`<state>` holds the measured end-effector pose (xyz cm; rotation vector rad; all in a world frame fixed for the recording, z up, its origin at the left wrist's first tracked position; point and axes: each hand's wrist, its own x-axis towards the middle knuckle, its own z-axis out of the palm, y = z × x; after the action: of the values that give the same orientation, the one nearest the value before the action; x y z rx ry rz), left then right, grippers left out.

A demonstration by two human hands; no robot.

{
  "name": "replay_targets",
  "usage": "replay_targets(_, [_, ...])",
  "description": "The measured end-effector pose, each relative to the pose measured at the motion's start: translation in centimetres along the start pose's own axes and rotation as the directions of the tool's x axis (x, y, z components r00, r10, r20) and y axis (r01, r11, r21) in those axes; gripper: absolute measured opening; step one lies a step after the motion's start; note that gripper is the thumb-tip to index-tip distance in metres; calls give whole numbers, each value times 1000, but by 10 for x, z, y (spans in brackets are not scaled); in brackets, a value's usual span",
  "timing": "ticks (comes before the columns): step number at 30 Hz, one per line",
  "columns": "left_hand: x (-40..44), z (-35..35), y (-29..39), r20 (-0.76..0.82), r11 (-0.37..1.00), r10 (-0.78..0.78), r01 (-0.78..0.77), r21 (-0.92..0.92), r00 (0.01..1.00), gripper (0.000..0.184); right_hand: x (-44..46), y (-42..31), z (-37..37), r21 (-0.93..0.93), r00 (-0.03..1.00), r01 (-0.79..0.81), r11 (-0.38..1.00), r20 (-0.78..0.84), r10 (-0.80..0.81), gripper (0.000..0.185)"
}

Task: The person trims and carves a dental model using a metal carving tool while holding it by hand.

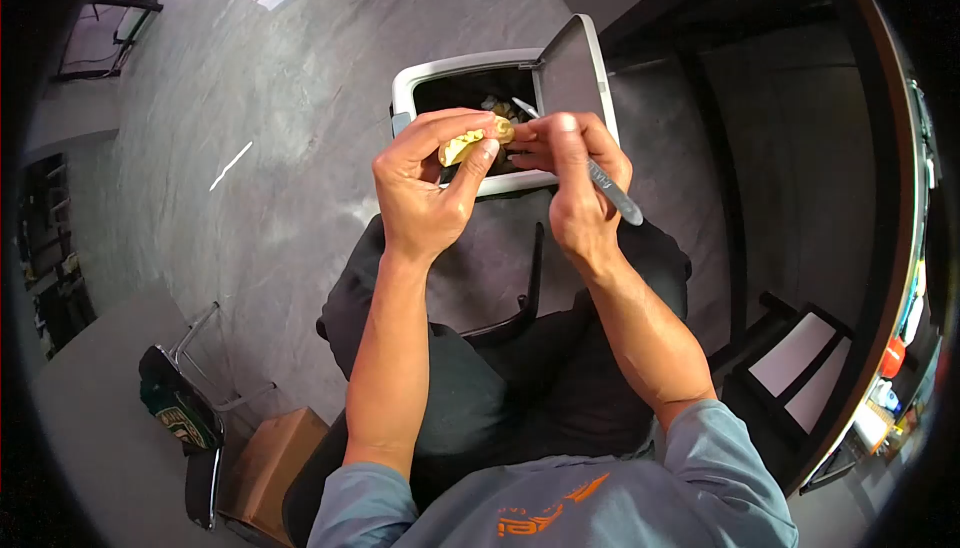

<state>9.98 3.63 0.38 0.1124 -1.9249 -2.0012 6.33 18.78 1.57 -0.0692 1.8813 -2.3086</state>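
My left hand (428, 173) is closed around a small yellow lump (460, 148), pinched between thumb and fingers. Its surface looks uneven, pale yellow with a browner end by my right fingertips; I cannot tell exactly what it is. In my right hand (580, 163) is a slim grey-handled knife-like tool (615, 194) with lettering on its handle. The rounded handle end sticks out towards me, and a pale pointed tip shows beyond my fingers. Both hands are close together above an open bin (425, 75) with a white rim. Its lid (573, 73) stands raised on the right.
Inside the bin some scraps (494, 105) are partly visible. A dark-framed table (880, 278) stands at the right with several items on it. At lower left are a cardboard box (275, 468) and a chair (185, 408) with a dark green cloth. A white strip (231, 166) lies on the floor.
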Motion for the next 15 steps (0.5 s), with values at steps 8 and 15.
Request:
replay_targets(8, [7,-10,-11,-109,995,-28,38,93,994,21,2,-2,14,4,993,115,993,4,-115,23])
replay_targets(15, [8,-8,-12,-128,988,42,-22,154,991,24,7,0,11,-49,998,63,997,1,-63,19])
